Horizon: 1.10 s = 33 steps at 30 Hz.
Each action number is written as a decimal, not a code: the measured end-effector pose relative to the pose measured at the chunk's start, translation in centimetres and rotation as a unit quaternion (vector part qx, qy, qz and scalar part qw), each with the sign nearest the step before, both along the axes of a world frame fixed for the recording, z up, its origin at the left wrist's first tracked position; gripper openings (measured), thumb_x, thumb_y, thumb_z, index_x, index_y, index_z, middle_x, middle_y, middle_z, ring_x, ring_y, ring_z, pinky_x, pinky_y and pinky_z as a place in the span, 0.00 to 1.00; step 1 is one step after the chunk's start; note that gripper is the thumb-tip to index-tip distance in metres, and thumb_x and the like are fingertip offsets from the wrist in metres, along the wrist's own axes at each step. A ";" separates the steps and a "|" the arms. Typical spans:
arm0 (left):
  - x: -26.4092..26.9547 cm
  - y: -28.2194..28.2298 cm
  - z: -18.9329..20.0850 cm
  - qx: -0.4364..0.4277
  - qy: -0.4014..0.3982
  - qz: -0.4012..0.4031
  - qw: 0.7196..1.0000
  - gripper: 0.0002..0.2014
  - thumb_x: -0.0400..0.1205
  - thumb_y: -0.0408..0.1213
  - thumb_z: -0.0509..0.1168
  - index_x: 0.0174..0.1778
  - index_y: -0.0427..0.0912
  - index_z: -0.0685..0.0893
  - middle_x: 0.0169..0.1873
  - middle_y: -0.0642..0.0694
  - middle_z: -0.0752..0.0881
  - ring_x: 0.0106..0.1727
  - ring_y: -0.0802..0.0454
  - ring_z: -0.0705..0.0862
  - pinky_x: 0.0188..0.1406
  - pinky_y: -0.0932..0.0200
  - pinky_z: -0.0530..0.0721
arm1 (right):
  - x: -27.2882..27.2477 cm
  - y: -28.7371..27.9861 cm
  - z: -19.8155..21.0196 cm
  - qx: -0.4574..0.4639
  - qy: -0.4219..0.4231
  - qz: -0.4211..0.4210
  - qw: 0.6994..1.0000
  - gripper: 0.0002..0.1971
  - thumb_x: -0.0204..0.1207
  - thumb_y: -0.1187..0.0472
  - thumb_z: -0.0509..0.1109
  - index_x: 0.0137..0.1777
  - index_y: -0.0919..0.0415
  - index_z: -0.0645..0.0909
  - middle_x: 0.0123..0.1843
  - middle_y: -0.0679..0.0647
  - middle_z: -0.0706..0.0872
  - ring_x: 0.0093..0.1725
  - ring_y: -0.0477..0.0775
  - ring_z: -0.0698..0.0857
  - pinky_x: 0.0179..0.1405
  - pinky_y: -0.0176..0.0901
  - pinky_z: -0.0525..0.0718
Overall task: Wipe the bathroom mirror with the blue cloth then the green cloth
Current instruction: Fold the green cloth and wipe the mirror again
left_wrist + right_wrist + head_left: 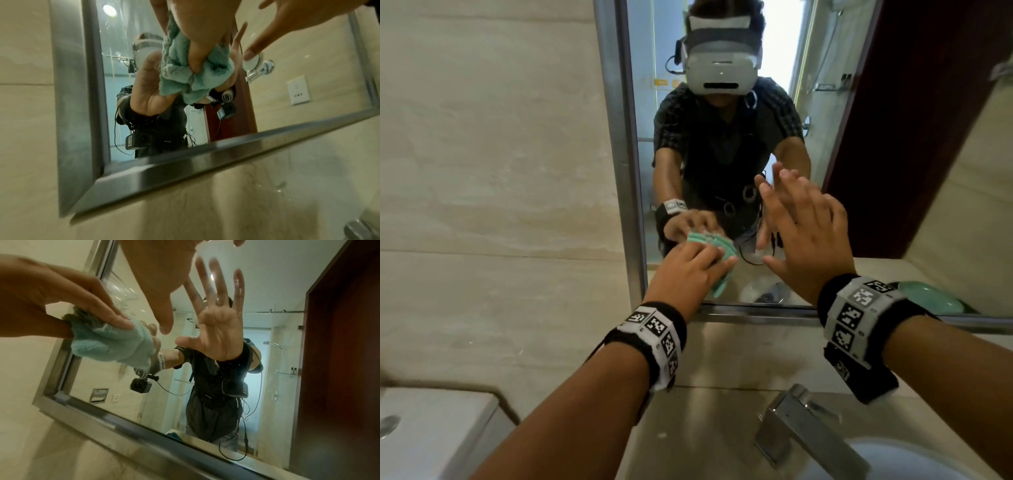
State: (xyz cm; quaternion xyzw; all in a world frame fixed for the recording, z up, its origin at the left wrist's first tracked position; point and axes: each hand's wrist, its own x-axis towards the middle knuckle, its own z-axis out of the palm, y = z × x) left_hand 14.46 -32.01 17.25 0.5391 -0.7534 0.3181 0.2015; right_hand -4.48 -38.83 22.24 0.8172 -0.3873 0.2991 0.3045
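My left hand (688, 269) grips a bunched pale green cloth (724, 274) and presses it on the mirror (722, 144) near its lower left corner. In the left wrist view my fingers (195, 55) curl round the green cloth (180, 69). My right hand (808, 222) is open with fingers spread and straight, raised to the right of the cloth with its fingertips close to the glass; I cannot tell if they touch. It holds nothing. In the right wrist view the green cloth (107, 344) sits left of the right hand's thumb (164, 318). A dark blue cloth (770, 296) shows only as a reflection at the mirror's bottom edge.
A steel frame (625, 171) borders the mirror, with beige tiled wall to the left. Below are a chrome tap (801, 421) and a white basin (893, 459). A white fixture (431, 428) sits at the lower left. A green dish (928, 298) shows reflected at the right.
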 end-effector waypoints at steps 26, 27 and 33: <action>-3.5 -0.3 -4.7 0.154 -0.015 0.054 0.987 0.39 0.56 0.36 0.84 0.65 0.49 0.83 0.57 0.45 0.85 0.54 0.44 0.84 0.45 0.49 0.88 | -1.1 -1.9 -0.9 0.028 0.003 -0.023 0.999 0.60 0.57 0.47 0.81 0.84 0.55 0.48 0.84 0.62 0.46 0.82 0.65 0.45 0.76 0.74 0.48; -3.9 0.0 -4.6 0.181 -0.006 0.069 0.981 0.37 0.65 0.36 0.80 0.71 0.51 0.77 0.64 0.45 0.80 0.61 0.44 0.80 0.54 0.49 0.84 | -1.1 -1.9 -0.8 0.035 0.005 -0.025 0.999 0.60 0.57 0.47 0.81 0.84 0.55 0.46 0.84 0.61 0.45 0.82 0.65 0.44 0.76 0.74 0.47; -5.3 1.1 -4.1 0.245 0.019 0.084 0.966 0.29 0.83 0.34 0.60 0.79 0.54 0.61 0.72 0.49 0.69 0.70 0.46 0.68 0.64 0.53 0.73 | -1.2 -1.1 0.2 0.114 0.016 -0.029 0.993 0.58 0.64 0.52 0.78 0.83 0.50 0.38 0.84 0.55 0.36 0.82 0.60 0.37 0.77 0.67 0.40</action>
